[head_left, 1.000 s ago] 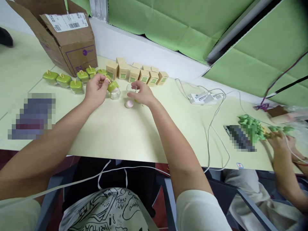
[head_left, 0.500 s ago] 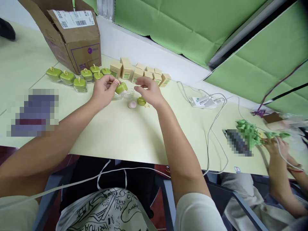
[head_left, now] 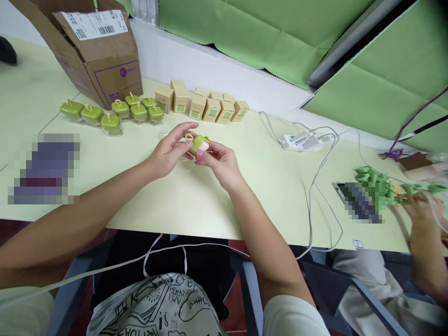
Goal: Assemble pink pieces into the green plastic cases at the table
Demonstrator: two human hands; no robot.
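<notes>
My left hand (head_left: pixel 171 153) is closed around a small green lid (head_left: pixel 198 143) with a pale yellow loop on its left end. The thumb presses on its near side. My right hand (head_left: pixel 221 162) meets it from the right, thumb and fingers pinching the lid's pale pinkish-white end. Both hands hold the piece just above the tabletop. Behind the left fingers a bit of clear plastic (head_left: pixel 161 135) shows on the table; most of that spot is hidden. Several clear containers with green lids and yellow loops (head_left: pixel 111 122) stand beyond my left hand.
Small tan cartons (head_left: pixel 212 111) line the wall side. An open cardboard box (head_left: pixel 115 70) stands at the back left. A power strip (head_left: pixel 301 143) with white cables lies to the right. Farther right, a co-worker's hand (head_left: pixel 420 205) touches green artificial leaves (head_left: pixel 376 179) beside a phone (head_left: pixel 357 203).
My left hand has carried the green lid right and nearer. My right hand, formerly apart with fingers spread, now grips the piece too. The loose round pink piece and green piece are no longer visible on the table.
</notes>
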